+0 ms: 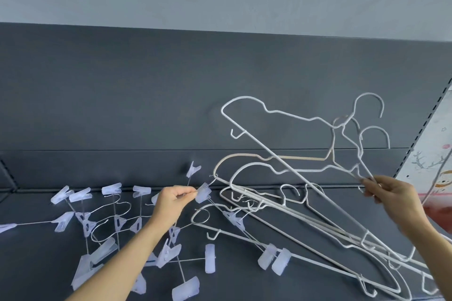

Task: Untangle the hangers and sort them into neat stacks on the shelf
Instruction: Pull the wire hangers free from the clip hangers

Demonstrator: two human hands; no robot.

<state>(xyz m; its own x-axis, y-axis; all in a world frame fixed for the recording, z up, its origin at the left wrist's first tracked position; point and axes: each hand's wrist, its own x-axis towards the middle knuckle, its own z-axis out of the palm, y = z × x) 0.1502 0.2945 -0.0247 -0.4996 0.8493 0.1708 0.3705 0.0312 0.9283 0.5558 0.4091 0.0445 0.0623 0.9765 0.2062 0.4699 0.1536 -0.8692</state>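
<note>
Left hand (171,199) pinches clip hanger (203,195) — right hand (391,193) grips white hangers (278,158)

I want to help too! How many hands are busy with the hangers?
2. The left hand pinches a clip hanger by its thin wire in the middle of the shelf. The right hand grips a bunch of white hangers, held up at the right.
</note>
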